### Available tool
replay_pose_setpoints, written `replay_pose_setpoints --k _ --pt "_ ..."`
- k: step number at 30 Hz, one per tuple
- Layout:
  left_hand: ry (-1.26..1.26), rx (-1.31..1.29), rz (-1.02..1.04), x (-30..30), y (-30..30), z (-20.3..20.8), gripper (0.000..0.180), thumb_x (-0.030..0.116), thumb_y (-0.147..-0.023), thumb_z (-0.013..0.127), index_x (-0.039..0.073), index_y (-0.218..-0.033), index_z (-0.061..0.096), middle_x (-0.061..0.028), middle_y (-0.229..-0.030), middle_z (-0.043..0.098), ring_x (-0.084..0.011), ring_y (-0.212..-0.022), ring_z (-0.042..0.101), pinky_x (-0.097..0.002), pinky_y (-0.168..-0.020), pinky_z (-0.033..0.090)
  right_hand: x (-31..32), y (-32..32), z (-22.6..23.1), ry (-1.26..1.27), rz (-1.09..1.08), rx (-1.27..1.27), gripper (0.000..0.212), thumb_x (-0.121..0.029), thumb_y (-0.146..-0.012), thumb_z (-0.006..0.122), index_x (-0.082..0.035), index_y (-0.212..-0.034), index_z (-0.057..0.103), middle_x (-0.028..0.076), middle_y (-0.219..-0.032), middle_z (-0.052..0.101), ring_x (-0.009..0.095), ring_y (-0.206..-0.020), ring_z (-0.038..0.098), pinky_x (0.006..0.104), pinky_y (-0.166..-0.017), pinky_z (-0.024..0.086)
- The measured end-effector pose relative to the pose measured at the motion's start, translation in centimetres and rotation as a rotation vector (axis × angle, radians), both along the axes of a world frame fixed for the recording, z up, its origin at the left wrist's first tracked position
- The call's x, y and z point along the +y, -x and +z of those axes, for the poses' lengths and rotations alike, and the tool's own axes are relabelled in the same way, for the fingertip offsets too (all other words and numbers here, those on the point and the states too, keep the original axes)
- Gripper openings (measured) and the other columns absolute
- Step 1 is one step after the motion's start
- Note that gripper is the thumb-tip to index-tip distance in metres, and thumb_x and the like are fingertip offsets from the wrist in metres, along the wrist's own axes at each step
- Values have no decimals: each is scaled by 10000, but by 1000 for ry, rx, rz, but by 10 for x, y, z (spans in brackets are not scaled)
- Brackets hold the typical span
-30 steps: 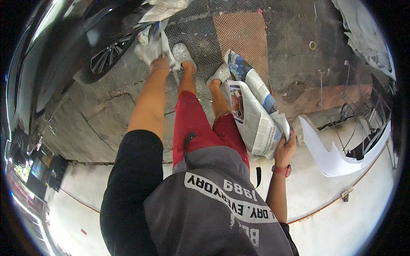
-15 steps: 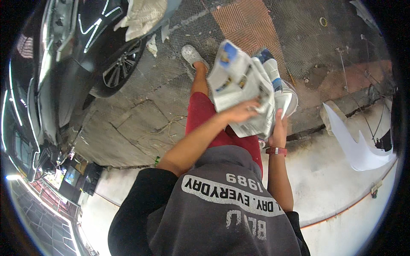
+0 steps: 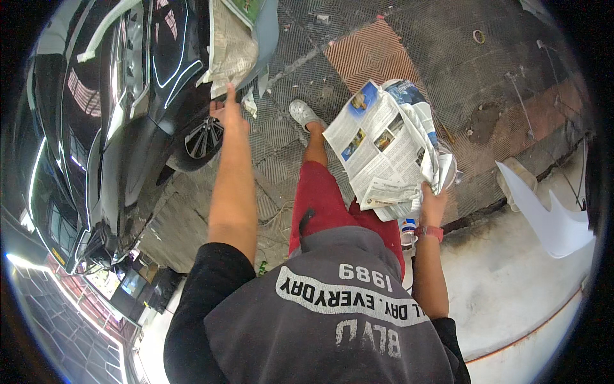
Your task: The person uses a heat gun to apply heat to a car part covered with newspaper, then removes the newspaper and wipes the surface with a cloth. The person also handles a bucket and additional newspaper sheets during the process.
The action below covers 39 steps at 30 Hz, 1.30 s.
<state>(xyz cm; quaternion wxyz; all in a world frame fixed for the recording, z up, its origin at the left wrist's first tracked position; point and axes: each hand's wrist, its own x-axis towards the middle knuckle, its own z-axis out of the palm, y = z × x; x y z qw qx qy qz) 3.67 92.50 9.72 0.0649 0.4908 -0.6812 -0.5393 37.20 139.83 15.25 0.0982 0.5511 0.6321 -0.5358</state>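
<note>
My right hand (image 3: 434,203), with a red watch on its wrist, is closed on the lower right edge of a bundle of newspaper (image 3: 377,144). The printed sheets hang fanned out over my right leg. My left arm is stretched forward, and my left hand (image 3: 229,110) is raised with its fingers apart and nothing in it. It appears just below a sheet of masking newspaper (image 3: 231,51) draped on the front of a dark car (image 3: 112,173). Whether the fingertips touch that sheet, I cannot tell.
The car's wheel (image 3: 204,137) lies beyond my left forearm. Paper scraps (image 3: 250,102) are on the ribbed floor by my grey clog (image 3: 304,115). At right, a white curved panel (image 3: 543,214) leans near the wall. A tape roll (image 3: 478,36) lies far right.
My left hand has left the newspaper bundle and swung forward and left toward the car. The bundle stays in my right hand. The view has shifted, showing more of the car.
</note>
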Motion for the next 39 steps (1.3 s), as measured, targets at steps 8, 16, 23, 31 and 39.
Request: replay_pose_setpoints --k 8,16,23,31,39 --pt "190 95 -161 19 20 -12 830 237 -920 864 -29 -1485 317 -229 -1471 507 -328 -1341 558 -437 -1140 455 21 -9 0 -48 -5 -7 419 -114 -935 722 82 -1298 646 151 -1183 739 228 -1040 684 363 -957 514" --pt "452 -184 -485 33 36 -27 505 319 -1005 730 -114 -1250 643 -268 -1211 720 -389 -1085 707 -470 -940 518 39 1 -8 37 -8 -69 459 -74 -956 711 70 -1380 609 121 -1266 719 189 -1102 661 339 -978 498" --pt "707 -362 -868 37 56 -20 430 333 -994 725 -92 -1061 703 -292 -1090 698 -470 -1028 665 -530 -911 509 56 88 9 -84 43 82 386 -103 -961 714 57 -1307 656 136 -1174 750 233 -1049 695 369 -957 520" --pt "634 -39 -1167 172 86 -59 347 268 -1001 692 -38 -1164 710 -308 -1177 684 -490 -1133 618 -560 -993 479 66 197 8 -127 215 13 424 -76 -957 711 49 -1352 623 156 -1265 719 250 -1140 677 376 -1014 499" --pt "205 -120 -1161 261 195 -24 332 254 -975 714 -10 -1176 704 -293 -1184 693 -497 -1131 637 -544 -971 511 26 444 14 -159 535 277 503 -97 -945 782 29 -1390 584 123 -1300 696 204 -1183 644 366 -1052 490"
